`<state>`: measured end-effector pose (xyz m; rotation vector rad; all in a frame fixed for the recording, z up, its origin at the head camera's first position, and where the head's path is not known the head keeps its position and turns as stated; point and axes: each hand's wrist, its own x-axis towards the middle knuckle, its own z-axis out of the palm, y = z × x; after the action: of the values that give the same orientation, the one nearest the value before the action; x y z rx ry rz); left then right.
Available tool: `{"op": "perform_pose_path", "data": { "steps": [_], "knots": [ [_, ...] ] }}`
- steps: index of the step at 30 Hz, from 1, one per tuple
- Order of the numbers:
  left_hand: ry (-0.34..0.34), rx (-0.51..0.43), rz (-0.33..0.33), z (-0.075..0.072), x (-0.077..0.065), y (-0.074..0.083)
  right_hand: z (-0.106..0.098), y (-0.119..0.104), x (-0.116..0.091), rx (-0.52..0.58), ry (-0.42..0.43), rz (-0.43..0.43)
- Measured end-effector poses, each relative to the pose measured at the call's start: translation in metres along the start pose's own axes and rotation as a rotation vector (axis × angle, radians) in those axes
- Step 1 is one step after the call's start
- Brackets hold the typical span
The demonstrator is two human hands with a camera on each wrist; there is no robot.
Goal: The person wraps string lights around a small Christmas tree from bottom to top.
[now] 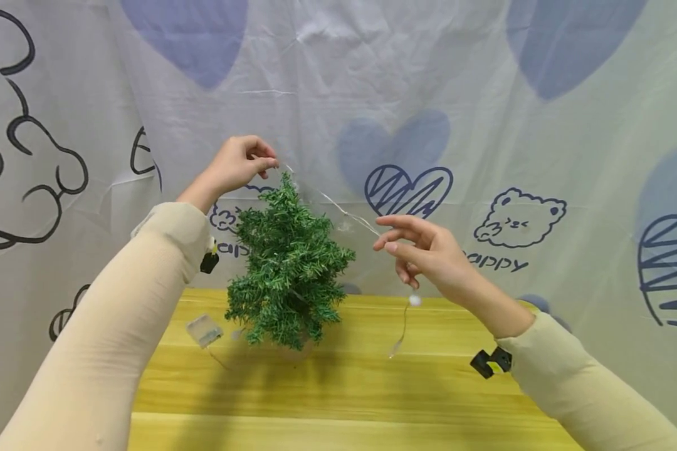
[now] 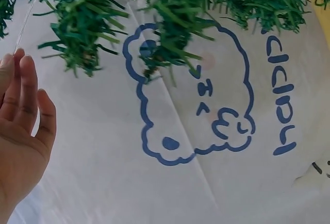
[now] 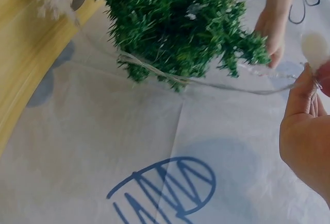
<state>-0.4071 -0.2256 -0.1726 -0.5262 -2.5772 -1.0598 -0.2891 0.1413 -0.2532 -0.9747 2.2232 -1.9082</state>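
Observation:
A small green artificial Christmas tree [image 1: 288, 269] stands on the wooden table. Beside its tip, my left hand [image 1: 239, 163] pinches a thin, clear string-light wire [image 1: 338, 205] between thumb and fingertips. The wire slopes down to the right, past the tree, to my right hand [image 1: 429, 254], which pinches it in its fingertips. From there a loose end hangs with a small white ornament [image 1: 415, 300] on it. In the right wrist view, a white snowflake ornament [image 3: 58, 0] is on a strand near the table edge. The left wrist view shows the left fingertips [image 2: 19, 54] at the wire.
A clear battery box [image 1: 204, 330] with a thin lead lies on the yellow wooden table [image 1: 350, 432], left of the tree. Behind hangs a pale curtain [image 1: 316, 81] printed with hearts and bears. Both cuffs have black cameras near the wrists.

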Motion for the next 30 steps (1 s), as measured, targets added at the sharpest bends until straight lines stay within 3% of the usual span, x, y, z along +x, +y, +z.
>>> {"op": "perform_pose_path", "data": {
  "steps": [11, 17, 30],
  "knots": [
    [0.048, -0.106, -0.021, 0.002, -0.019, -0.012, 0.010, -0.010, 0.001, 0.092, -0.079, -0.214],
    [0.112, -0.187, -0.025, 0.009, -0.021, -0.014, 0.010, -0.015, 0.004, 0.175, -0.124, -0.260],
    [0.195, -0.274, 0.007, 0.017, -0.022, -0.010, 0.002, -0.036, 0.016, 0.229, 0.098, -0.243]
  ]
}}
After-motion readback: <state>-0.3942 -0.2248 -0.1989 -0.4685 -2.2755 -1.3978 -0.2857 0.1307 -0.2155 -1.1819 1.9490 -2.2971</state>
